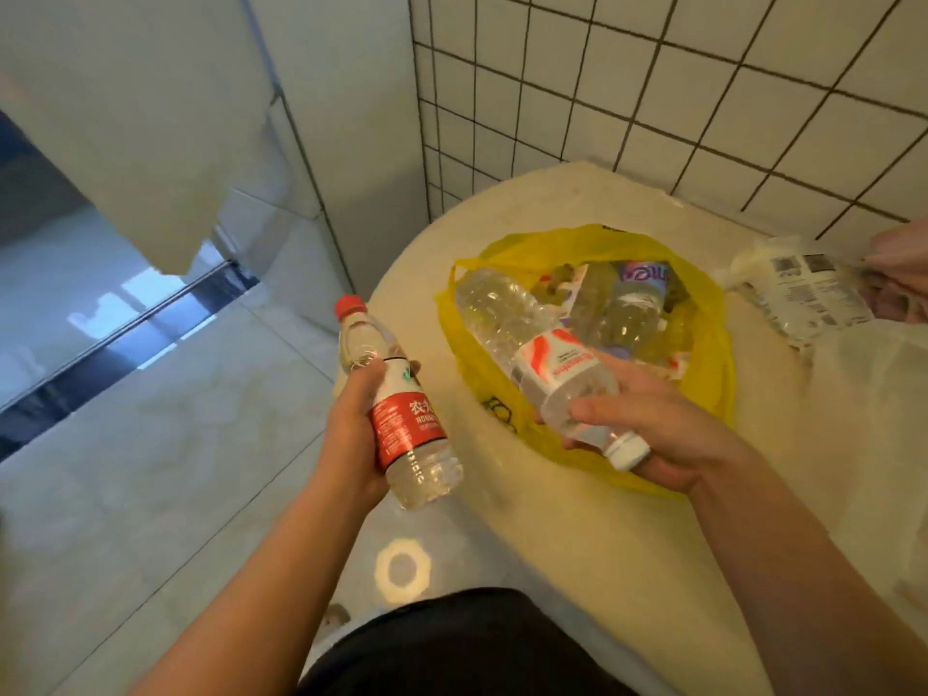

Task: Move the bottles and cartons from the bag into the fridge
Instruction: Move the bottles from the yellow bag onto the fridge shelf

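Head view, the only one.

- Your left hand (351, 424) is curled round the red-label bottle (408, 419). The red cap points away from you, and the bottle hangs just off the left edge of the surface (577, 545).
- Your right hand (668, 434) grips the clear bottle (532, 354) at its neck end. The white cap faces you, and the bottle's base reaches over the mouth of the yellow bag (708, 354).
- The bag lies open on the surface, toward the far edge by the tiled wall (703, 92).
- In the bag there is at least one more clear bottle (627, 313) and something with a purple label (645, 271). You cannot tell if cartons are among them.
- A white plastic package (803, 293) lies at the right edge, beside the bag.

Progress, as a judgement:
- Two bottles are out of the bag and in hand, but neither is stored yet.
- No fridge can be made out with certainty, so how much is already inside is unknown.
- Left to do: carry these two over, then come back for what the bag holds.
- The task looks early to middle.
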### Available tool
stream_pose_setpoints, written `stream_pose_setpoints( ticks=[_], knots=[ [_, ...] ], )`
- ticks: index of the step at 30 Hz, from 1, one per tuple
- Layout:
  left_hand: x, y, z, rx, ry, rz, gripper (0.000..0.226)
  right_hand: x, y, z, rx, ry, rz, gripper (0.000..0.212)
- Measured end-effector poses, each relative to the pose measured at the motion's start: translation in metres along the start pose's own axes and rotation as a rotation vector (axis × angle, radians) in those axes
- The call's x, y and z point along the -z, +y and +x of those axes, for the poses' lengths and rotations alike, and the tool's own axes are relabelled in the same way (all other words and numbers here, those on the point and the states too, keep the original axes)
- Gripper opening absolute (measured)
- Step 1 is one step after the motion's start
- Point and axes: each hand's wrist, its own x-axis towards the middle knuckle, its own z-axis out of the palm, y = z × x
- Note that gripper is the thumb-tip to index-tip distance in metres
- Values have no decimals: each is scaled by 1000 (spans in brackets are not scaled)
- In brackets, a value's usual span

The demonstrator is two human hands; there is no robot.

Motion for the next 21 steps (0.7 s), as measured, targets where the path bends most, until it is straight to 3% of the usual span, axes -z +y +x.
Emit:
stream_pose_setpoints(
  ticks=[5,7,10,12,14,18,21],
  knots=[
    [85,51,-10,-36,59,33,33,-90,5,31,0,-50,-243,62],
    [129,75,-12,-61,108,79,33,-134,13,45,33,-16,-374,57],
    [201,117,-20,-108,158,157,56,-210,24,71,90,135,-524,46],
    [248,143,-24,-157,198,192,48,-264,30,88,142,243,-582,34],
    [298,171,-32,-217,278,248,33,-323,44,114,161,245,-651,23],
    [358,211,-44,-341,422,396,28,-408,63,144,234,126,-931,22],
    [398,242,-51,-458,514,462,35,-473,62,168,468,-19,-1239,24]
  ],
)
